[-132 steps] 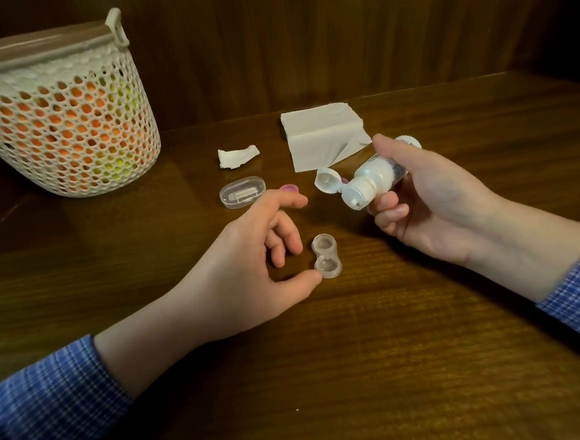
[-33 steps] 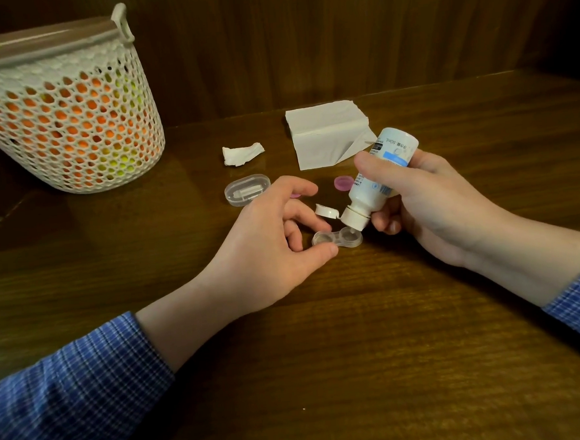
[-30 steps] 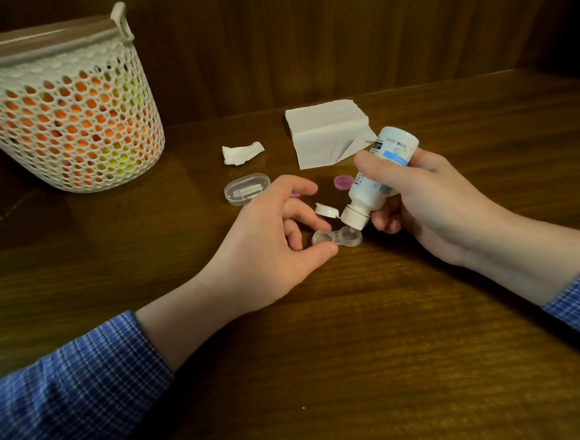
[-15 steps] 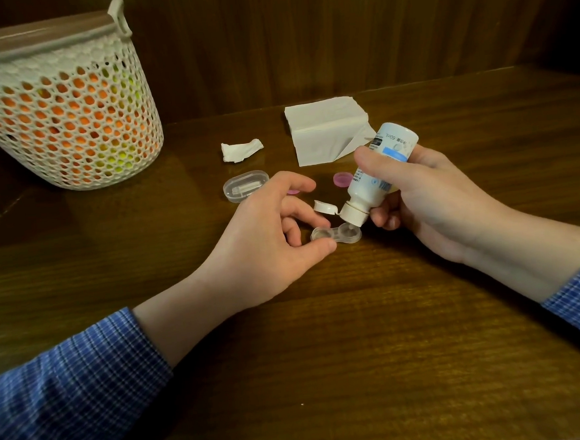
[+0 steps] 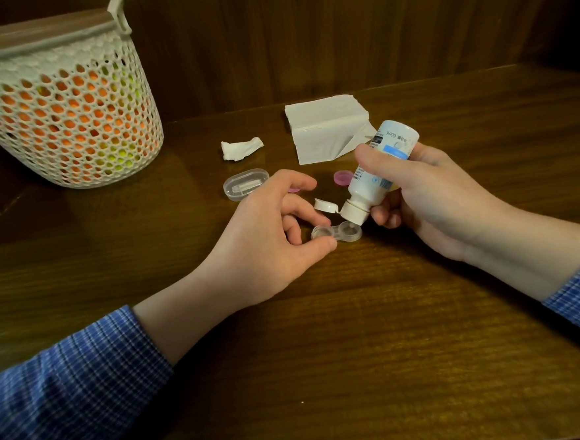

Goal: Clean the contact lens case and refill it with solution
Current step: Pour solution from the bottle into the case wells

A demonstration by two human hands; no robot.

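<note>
Dark wood table (image 5: 359, 352): left hand (image 5: 265, 235) pinches the near-left well of the case (image 5: 336, 233) at mid-table. Right hand (image 5: 427, 189) grips the tipped bottle (image 5: 378, 172), nozzle over the right well. Refilling seems underway; next, the left well, then the pink caps (image 5: 343, 177).

Bottle (image 5: 378, 176): white, blue label. Lens case (image 5: 337, 233): clear. Cap (image 5: 343, 177): pink. Basket (image 5: 65, 115): cream mesh. Sleeve (image 5: 63, 390): blue check. Bench (image 5: 359, 352): dark brown woodgrain.
</note>
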